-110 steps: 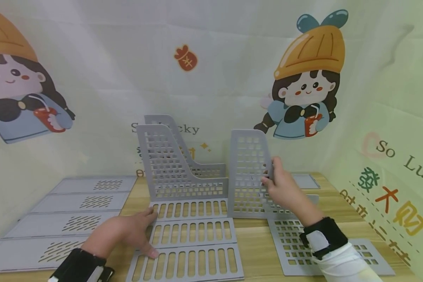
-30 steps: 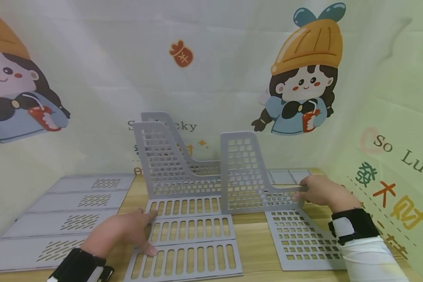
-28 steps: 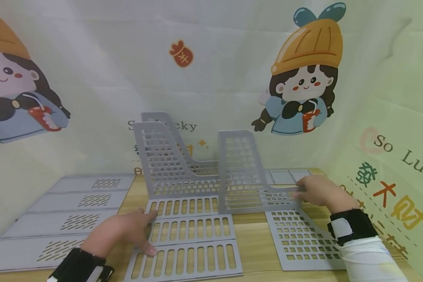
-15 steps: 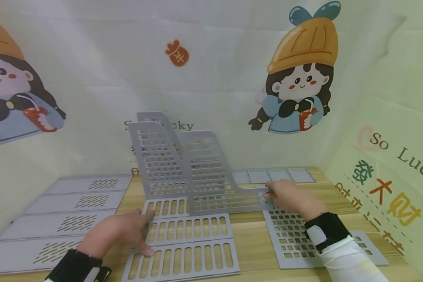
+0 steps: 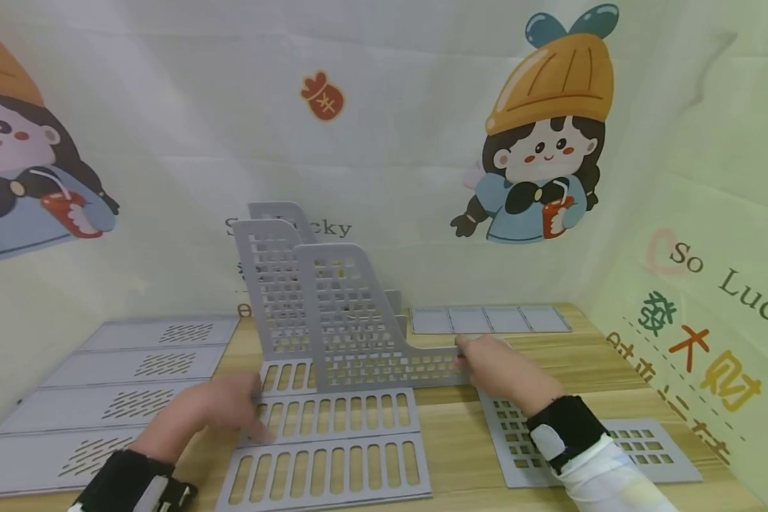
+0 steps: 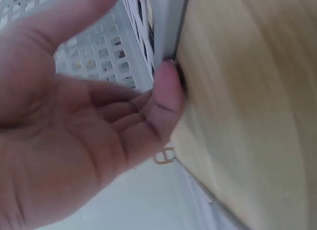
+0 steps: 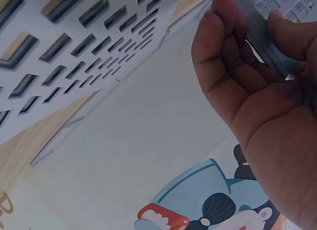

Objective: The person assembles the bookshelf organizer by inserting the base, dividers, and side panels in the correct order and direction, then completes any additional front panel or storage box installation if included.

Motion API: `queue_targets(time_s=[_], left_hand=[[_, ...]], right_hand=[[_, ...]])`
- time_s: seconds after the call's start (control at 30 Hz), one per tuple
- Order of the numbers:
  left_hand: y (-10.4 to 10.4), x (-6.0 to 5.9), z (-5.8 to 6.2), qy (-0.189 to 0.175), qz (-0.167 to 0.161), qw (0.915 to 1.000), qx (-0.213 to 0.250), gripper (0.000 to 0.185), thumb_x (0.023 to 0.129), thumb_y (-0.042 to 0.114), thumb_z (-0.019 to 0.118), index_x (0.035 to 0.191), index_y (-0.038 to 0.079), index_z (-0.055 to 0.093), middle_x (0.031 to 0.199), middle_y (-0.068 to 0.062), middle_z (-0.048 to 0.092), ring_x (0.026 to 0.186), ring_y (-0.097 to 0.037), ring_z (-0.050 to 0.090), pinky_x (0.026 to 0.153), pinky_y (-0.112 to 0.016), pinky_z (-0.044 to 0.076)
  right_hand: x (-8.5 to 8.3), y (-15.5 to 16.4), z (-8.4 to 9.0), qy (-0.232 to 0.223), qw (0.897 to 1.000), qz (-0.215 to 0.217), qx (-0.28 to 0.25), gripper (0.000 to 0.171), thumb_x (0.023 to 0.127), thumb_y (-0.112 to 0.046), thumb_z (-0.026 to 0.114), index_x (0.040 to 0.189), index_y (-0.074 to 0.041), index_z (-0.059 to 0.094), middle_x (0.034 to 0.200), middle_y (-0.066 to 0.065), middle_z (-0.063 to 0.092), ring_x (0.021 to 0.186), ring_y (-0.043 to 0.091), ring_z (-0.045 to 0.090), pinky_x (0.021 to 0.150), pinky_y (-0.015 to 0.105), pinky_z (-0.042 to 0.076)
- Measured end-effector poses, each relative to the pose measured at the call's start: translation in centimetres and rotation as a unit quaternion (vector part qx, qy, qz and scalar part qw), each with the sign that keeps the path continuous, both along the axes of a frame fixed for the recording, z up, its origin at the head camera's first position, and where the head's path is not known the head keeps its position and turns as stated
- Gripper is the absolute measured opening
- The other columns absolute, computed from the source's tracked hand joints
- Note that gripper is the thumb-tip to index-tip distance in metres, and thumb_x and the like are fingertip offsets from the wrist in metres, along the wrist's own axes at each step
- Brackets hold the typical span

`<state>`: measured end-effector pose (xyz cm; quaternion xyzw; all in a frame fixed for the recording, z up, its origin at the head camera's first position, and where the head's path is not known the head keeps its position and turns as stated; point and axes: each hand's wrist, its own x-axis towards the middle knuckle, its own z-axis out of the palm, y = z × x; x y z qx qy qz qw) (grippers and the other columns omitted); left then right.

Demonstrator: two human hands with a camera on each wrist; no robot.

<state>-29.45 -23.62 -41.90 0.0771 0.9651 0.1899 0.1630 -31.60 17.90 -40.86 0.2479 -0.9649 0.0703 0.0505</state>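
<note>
The upright panel (image 5: 358,334), pinched by the right hand (image 5: 486,363), has been slid left over the slotted base (image 5: 333,441), where the open left hand (image 5: 224,409) rests, beside spare panels (image 5: 121,391)

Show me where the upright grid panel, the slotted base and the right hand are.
upright grid panel (image 5: 352,320), head view, on its perforated face.
slotted base (image 5: 333,466), head view, on its near row of slots.
right hand (image 5: 496,366), head view, on its back, gripping the panel's low end.

head view above table (image 5: 448,419), forward-down, wrist views close, upward
</note>
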Motion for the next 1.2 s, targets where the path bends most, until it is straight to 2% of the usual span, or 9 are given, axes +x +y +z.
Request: queue_targets(time_s=[0.1,0.23,0.37,0.53,0.63,0.77,0.87,1.03,1.2], left_hand=[[-0.7,-0.5,-0.1,-0.022,0.045,0.9956,0.08,0.052,0.08,0.019,0.093,0.11,-0.01,0.064,0.094,-0.012,0.067,0.077,-0.019,0.061,0.068,-0.032,0.055],[-0.9,-0.8,0.0,-0.046,0.07,0.9854,0.148,0.034,0.092,-0.001,0.063,0.122,-0.017,0.066,0.092,-0.012,0.068,0.077,-0.016,0.063,0.068,-0.029,0.06],[-0.5,-0.8,-0.2,-0.033,0.076,0.9859,0.145,0.037,0.091,-0.005,0.043,0.118,-0.013,0.067,0.08,-0.011,0.06,0.069,-0.017,0.059,0.063,-0.028,0.06],[-0.5,-0.7,-0.2,-0.034,0.073,0.9869,0.14,0.034,0.09,-0.007,0.041,0.112,-0.011,0.067,0.075,-0.008,0.056,0.067,-0.015,0.057,0.063,-0.026,0.06],[-0.7,-0.6,-0.2,-0.04,0.069,0.9871,0.138,0.042,0.089,-0.008,0.042,0.125,-0.015,0.063,0.08,-0.01,0.058,0.072,-0.017,0.058,0.066,-0.027,0.061],[-0.7,-0.7,-0.2,-0.05,0.07,0.986,0.143,0.054,0.092,-0.007,0.044,0.142,-0.025,0.046,0.088,-0.013,0.06,0.078,-0.02,0.059,0.071,-0.029,0.062],[-0.6,-0.7,-0.2,-0.056,0.074,0.9844,0.149,0.056,0.094,-0.006,0.044,0.145,-0.027,0.04,0.087,-0.012,0.058,0.078,-0.019,0.058,0.07,-0.029,0.061],[-0.8,-0.8,-0.2,-0.066,0.065,0.982,0.165,0.051,0.095,-0.006,0.042,0.142,-0.024,0.047,0.084,-0.01,0.057,0.075,-0.018,0.055,0.069,-0.029,0.06],[-0.9,-0.8,-0.2,-0.078,0.064,0.9819,0.161,0.046,0.092,-0.007,0.04,0.134,-0.018,0.057,0.091,-0.01,0.061,0.081,-0.02,0.058,0.074,-0.031,0.061]], right_hand=[[0.0,0.0,0.0,-0.001,1.0,-0.001,-0.003,0.011,0.107,-0.011,0.064,0.097,-0.007,0.059,0.077,0.001,0.059,0.067,0.013,0.05,0.063,0.031,0.046],[0.0,0.0,0.0,-0.004,1.0,-0.004,-0.011,0.011,0.106,-0.01,0.065,0.097,-0.008,0.059,0.077,0.001,0.059,0.068,0.014,0.05,0.063,0.031,0.046],[0.0,-0.1,-0.3,-0.002,1.0,0.001,-0.019,0.013,0.107,-0.009,0.063,0.095,-0.009,0.057,0.075,0.0,0.055,0.067,0.014,0.048,0.062,0.03,0.044],[0.1,-1.5,-0.7,0.012,0.999,0.016,-0.037,0.017,0.107,-0.007,0.061,0.092,-0.008,0.055,0.075,0.001,0.055,0.068,0.014,0.049,0.062,0.032,0.044],[0.1,-2.8,-0.9,0.017,0.999,0.011,-0.05,0.016,0.106,-0.006,0.062,0.092,-0.008,0.057,0.077,0.003,0.06,0.069,0.015,0.053,0.063,0.034,0.048],[0.1,-4.5,-1.0,0.017,0.998,0.001,-0.062,0.015,0.106,-0.006,0.063,0.092,-0.007,0.057,0.076,0.004,0.062,0.069,0.016,0.055,0.063,0.037,0.051],[0.1,-5.7,-1.1,0.007,0.998,0.002,-0.067,0.013,0.106,-0.006,0.062,0.094,-0.007,0.057,0.075,0.006,0.061,0.069,0.019,0.055,0.064,0.038,0.051],[0.0,-7.5,-1.0,-0.008,0.998,-0.007,-0.059,0.004,0.106,-0.009,0.063,0.106,-0.005,0.061,0.079,0.009,0.068,0.071,0.019,0.062,0.064,0.038,0.055],[0.2,-8.4,-0.8,-0.014,0.998,-0.023,-0.052,0.01,0.106,-0.01,0.064,0.114,-0.004,0.064,0.082,0.01,0.071,0.071,0.019,0.066,0.063,0.034,0.057]])
